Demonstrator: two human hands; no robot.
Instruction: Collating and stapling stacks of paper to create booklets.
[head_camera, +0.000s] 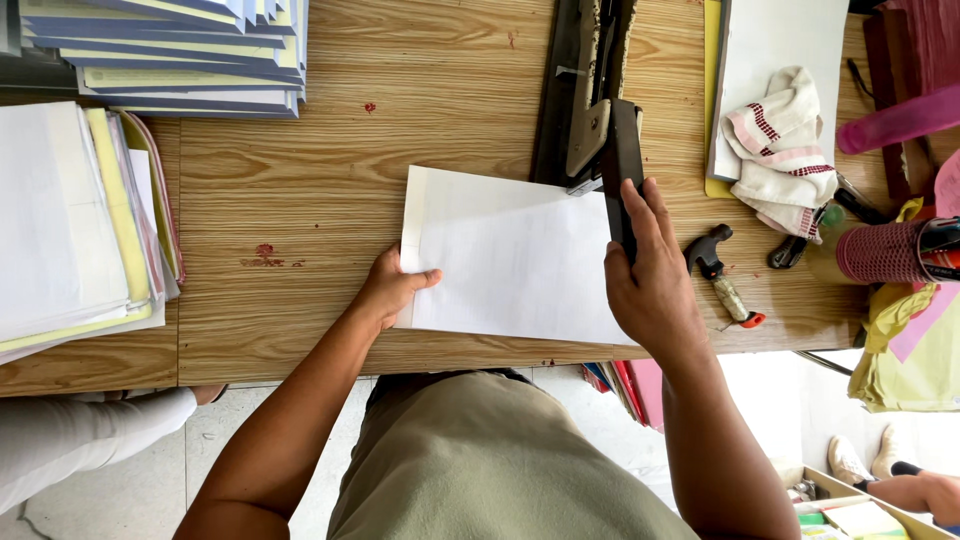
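A white paper pad (505, 255) lies flat on the wooden table (330, 190), its right edge under a large black long-arm stapler (600, 110). My left hand (392, 288) holds the pad's lower left edge, thumb on top. My right hand (650, 275) is wrapped around the stapler's black handle end at the pad's right side.
Stacks of white, yellow and blue paper (80, 220) sit at the left and top left (170, 50). A small hammer (722, 275), a striped cloth (785, 150), pliers (800, 240) and a pink mesh cup (885, 252) lie to the right. Another person's sleeve (80, 435) shows lower left.
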